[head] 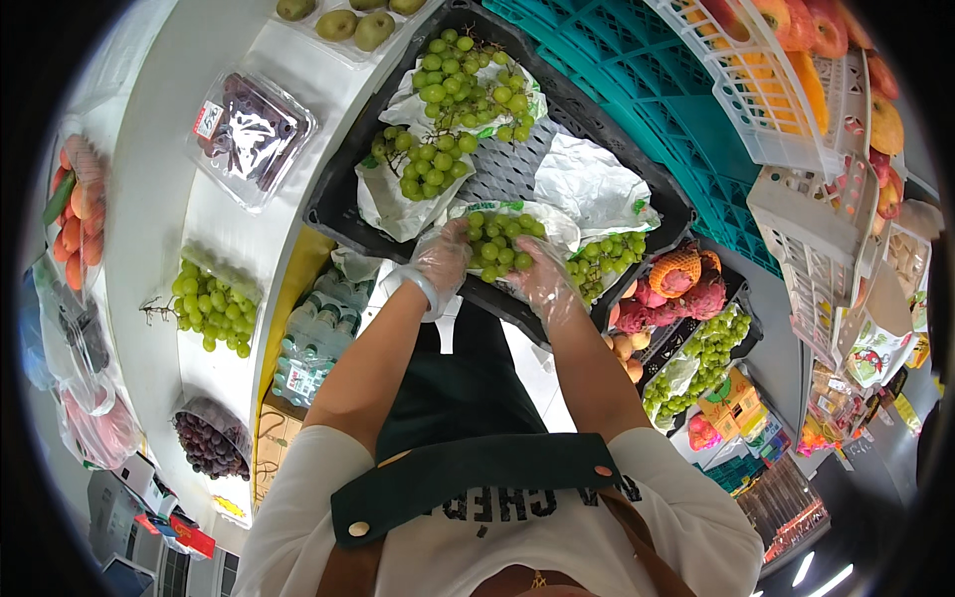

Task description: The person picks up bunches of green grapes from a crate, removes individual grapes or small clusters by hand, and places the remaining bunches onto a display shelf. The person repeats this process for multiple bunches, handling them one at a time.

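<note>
My left hand [442, 257], in a clear plastic glove, grips the left side of a bunch of green grapes [500, 245]. On the bunch's right side is my right hand [543, 277], gloved alike, with its fingers against the grapes. White wrapping paper [548, 220] lies behind this bunch, at the near side of a black plastic crate [339, 201]. Farther back in the crate, more green grapes [466, 86] rest on paper. Another bunch [429, 166] sits at the left, and a crumpled paper sheet [589, 183] at the right. Green grapes [608, 257] also show beside my right hand.
A white shelf at the left holds a clear box of dark fruit [254, 138], bagged green grapes [213, 306] and dark grapes [213, 440]. Bottled water packs [317, 336] stand below. Teal crates [634, 97] rise behind; dragon fruit [671, 298] lies at the right.
</note>
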Demonstrator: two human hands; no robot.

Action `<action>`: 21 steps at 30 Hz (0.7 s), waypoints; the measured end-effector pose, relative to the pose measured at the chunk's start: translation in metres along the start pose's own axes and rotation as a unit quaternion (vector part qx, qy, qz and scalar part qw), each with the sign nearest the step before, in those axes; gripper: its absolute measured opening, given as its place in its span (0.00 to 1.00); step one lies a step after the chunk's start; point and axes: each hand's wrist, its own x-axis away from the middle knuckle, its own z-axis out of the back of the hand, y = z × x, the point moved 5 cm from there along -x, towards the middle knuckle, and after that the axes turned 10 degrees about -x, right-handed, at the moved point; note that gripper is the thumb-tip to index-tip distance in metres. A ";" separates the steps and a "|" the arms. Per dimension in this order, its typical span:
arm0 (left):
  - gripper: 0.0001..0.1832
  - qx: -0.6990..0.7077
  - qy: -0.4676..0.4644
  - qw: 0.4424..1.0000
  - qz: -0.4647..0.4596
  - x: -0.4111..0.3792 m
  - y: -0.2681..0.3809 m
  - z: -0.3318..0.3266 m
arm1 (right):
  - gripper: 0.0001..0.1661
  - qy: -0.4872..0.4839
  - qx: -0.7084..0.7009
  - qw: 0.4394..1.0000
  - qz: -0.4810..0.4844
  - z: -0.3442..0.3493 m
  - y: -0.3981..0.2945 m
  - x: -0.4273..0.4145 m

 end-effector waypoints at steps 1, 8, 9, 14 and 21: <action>0.24 0.017 0.021 1.000 0.002 0.002 -0.003 -0.002 | 0.24 -0.028 -0.015 0.999 0.003 -0.008 -0.004 0.008; 0.14 0.281 0.038 0.952 -0.116 0.117 0.129 0.057 | 0.24 -0.086 0.000 0.994 0.065 -0.013 -0.052 0.079; 0.12 0.330 0.047 0.939 -0.079 0.132 0.141 0.071 | 0.24 -0.072 -0.051 0.996 0.031 -0.035 -0.059 0.099; 0.31 0.528 0.065 0.840 -0.107 0.153 0.156 0.080 | 0.26 -0.222 -0.134 0.965 0.045 -0.092 -0.068 0.147; 0.40 0.625 -0.132 0.739 -0.216 0.198 0.237 0.038 | 0.27 -0.178 -0.083 0.960 0.200 -0.176 -0.043 0.232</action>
